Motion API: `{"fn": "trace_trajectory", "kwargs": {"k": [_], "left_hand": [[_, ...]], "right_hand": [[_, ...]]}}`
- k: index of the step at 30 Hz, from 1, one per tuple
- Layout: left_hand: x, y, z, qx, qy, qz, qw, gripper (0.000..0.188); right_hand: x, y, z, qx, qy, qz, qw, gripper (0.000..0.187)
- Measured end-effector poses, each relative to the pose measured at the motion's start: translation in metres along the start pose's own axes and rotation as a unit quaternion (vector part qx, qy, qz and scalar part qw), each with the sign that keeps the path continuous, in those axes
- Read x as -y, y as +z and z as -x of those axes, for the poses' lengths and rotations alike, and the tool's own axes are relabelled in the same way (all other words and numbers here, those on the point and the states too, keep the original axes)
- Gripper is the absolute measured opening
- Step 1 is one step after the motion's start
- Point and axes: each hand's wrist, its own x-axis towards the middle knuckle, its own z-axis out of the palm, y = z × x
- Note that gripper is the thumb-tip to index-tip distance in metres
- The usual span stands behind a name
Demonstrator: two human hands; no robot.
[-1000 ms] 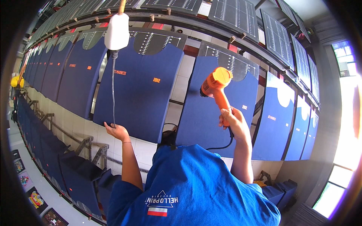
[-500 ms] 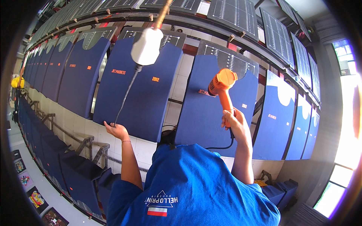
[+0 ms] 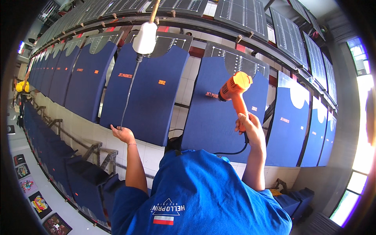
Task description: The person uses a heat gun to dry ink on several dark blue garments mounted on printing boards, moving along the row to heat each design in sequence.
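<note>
My right hand [image 3: 252, 131] is wrapped round the handle of an orange heat gun [image 3: 236, 88]. Its dark nozzle faces left over a navy fabric panel [image 3: 211, 125] with small orange print. A black cable [image 3: 235, 152] runs from the handle's base toward my shirt. My left hand [image 3: 123, 134] is at the lower edge of another navy panel [image 3: 150, 102], fingertips pointing left. A thin dark cord [image 3: 128, 96] reaches down to this hand and appears to be held there. Above, the cord joins a white plug-like piece [image 3: 145, 38] hanging from a light brown stick [image 3: 154, 11].
Navy panels on dark boards [image 3: 239, 55] line both sides of me. A dark rail with bare boards [image 3: 241, 19] runs behind the far row. Metal brackets [image 3: 92, 150] jut out at left. A person in yellow [image 3: 22, 86] is far left; bright windows [image 3: 358, 145] are at right.
The heat gun has turned slightly, its nozzle now showing more to the left, and shifted a little right. The white piece and cord appear farther up and left; my left hand has barely moved.
</note>
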Motion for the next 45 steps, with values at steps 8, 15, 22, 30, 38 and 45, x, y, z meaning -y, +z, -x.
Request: {"fn": "trace_trajectory", "kwargs": {"k": [8,15,22,30,38,45], "left_hand": [[0.039,-0.014,-0.020,0.072,0.056,-0.078,0.993,0.049],[0.056,-0.063,-0.106,0.043,0.085,-0.073,0.993,0.052],[0.053,-0.084,-0.296,-0.060,0.185,-0.101,0.976,0.052],[0.062,-0.052,-0.500,-0.068,0.237,-0.053,0.968,0.047],[0.110,0.007,-0.514,-0.005,0.098,-0.164,0.982,0.043],[0.139,0.020,-0.520,-0.005,0.088,-0.100,0.991,0.045]], "right_hand": [[0.001,-0.002,0.010,-0.024,0.004,-0.017,1.000,0.027],[-0.002,0.025,0.016,-0.057,0.004,-0.047,0.997,0.028],[0.014,0.142,0.027,-0.046,0.020,-0.073,0.996,0.035],[0.041,0.357,0.021,0.039,0.054,-0.145,0.987,0.041],[0.108,0.462,-0.017,0.090,0.025,-0.055,0.994,0.047],[0.127,0.500,-0.074,0.042,-0.019,-0.004,0.999,0.034]]}}
